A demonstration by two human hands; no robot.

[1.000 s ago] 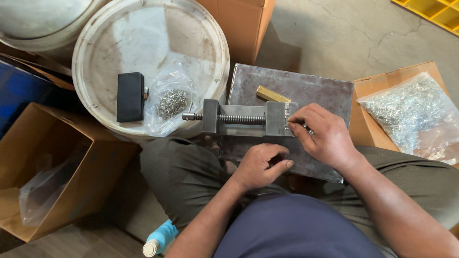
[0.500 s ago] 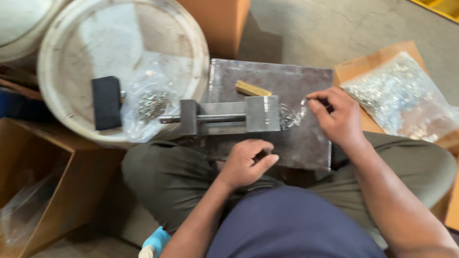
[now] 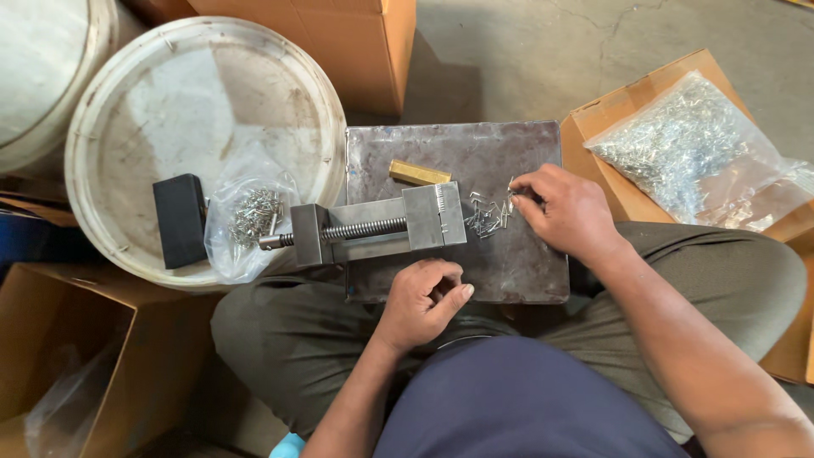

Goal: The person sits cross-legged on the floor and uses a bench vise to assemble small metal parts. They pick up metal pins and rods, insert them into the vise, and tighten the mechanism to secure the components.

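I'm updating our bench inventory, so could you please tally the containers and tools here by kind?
Cardboard boxes: 3
Plastic bags of small metal parts: 2
Metal vises: 1
Brass blocks: 1
Black blocks: 1
Total: 8

A grey steel plate point(image 3: 526, 276) resting across the seated person's lap bears a small steel vise point(image 3: 377, 229), a brass block point(image 3: 419, 174) just behind it, and a loose scatter of small metal pins point(image 3: 485, 214) beside the vise's fixed end.
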